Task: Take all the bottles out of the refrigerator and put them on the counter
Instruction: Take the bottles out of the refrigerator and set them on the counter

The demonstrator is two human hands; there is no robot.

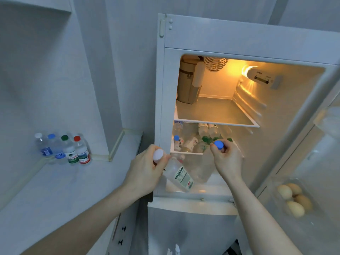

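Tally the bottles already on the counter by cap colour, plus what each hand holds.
Counter bottles:
White cap: 1
Blue cap: 1
Green cap: 1
Red cap: 1
In hand:
Left hand, white-capped bottle: 1
Right hand, blue-capped bottle: 1
Total: 6

Clear glossy plastic is showing on the four bottles [62,149] on the counter [60,183], w/ smooth coloured plastic caps and paper-looking labels. The counter is looking matt, faintly textured. Fridge [211,35] shell and liner are reading as smooth plastic, semi-gloss, glowing under the lamp. The shelf [217,112] is looking matt grey. A cloth-like zipped pouch [188,83] is sitting inside. Eggs [294,199] are looking matt, in a clear plastic tray.
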